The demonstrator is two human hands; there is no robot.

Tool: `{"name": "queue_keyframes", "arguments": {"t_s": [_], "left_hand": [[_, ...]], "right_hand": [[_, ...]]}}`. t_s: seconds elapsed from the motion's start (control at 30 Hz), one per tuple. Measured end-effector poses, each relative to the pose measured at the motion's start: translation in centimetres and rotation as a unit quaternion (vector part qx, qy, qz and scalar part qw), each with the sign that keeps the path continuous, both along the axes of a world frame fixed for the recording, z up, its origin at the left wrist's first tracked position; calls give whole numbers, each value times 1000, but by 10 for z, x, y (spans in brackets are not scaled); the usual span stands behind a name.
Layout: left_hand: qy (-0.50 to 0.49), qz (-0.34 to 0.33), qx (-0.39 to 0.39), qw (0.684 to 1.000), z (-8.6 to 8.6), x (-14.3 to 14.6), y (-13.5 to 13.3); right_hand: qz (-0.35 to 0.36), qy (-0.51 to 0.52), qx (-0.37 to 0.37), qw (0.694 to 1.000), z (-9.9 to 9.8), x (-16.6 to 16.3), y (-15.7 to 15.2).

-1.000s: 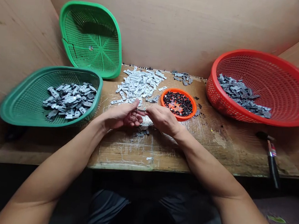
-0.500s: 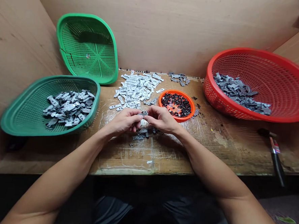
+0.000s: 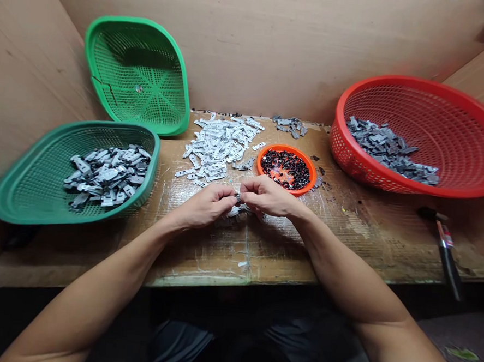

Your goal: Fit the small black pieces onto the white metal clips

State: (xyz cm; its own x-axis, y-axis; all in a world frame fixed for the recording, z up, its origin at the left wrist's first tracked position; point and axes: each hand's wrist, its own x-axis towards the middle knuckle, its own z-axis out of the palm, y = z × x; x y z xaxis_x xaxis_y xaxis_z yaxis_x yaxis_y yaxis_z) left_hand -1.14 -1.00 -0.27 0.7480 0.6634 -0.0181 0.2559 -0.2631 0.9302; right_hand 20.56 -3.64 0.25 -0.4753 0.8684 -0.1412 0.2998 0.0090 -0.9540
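Observation:
My left hand (image 3: 212,205) and my right hand (image 3: 268,195) meet above the middle of the table, fingertips almost touching. Both are closed, pinching a small dark metal piece (image 3: 237,197) between them; the fingers cover most of it. Under the hands lie a few flat grey metal pieces (image 3: 236,210), partly hidden. Just behind is a heap of pale slotted metal plates (image 3: 220,141). Close to my right hand stands a small orange bowl (image 3: 310,189) holding many tiny black parts (image 3: 294,168).
To the left, a dark green basket (image 3: 24,189) holds assembled-looking metal pieces (image 3: 107,175); a bright green basket (image 3: 185,95) leans behind it. A red basket (image 3: 466,140) with grey plates (image 3: 383,148) stands right. A black-handled hammer (image 3: 446,253) lies near the table's right front edge.
Both hands have lowered slightly toward the table and turned, the fingers closing more over the small metal piece, which shows less now. The view has shifted slightly.

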Motion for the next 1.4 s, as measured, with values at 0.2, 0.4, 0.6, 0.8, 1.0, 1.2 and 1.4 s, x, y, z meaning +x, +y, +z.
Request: {"name": "queue_keyframes", "arguments": {"t_s": [0.2, 0.4, 0.6, 0.8, 1.0, 1.2, 1.4], "left_hand": [[-12, 8, -13, 1000, -5, 1, -1], [-30, 31, -28, 999, -2, 2, -6], [7, 61, 14, 998, -3, 1, 0], [149, 364, 325, 860, 47, -45, 6], [234, 501, 407, 727, 78, -63, -4], [113, 153, 219, 957, 14, -23, 16], [161, 98, 204, 961, -16, 6, 32]], "right_hand": [[24, -4, 0, 1000, 2, 0, -2], [22, 39, -9, 999, -3, -1, -2], [-1, -4, -13, 1000, -9, 12, 9], [-282, -319, 257, 867, -21, 77, 40], [-212, -385, 255, 861, -50, 99, 57], [-185, -380, 277, 863, -49, 91, 58], [-186, -362, 279, 870, -43, 97, 59]]}}
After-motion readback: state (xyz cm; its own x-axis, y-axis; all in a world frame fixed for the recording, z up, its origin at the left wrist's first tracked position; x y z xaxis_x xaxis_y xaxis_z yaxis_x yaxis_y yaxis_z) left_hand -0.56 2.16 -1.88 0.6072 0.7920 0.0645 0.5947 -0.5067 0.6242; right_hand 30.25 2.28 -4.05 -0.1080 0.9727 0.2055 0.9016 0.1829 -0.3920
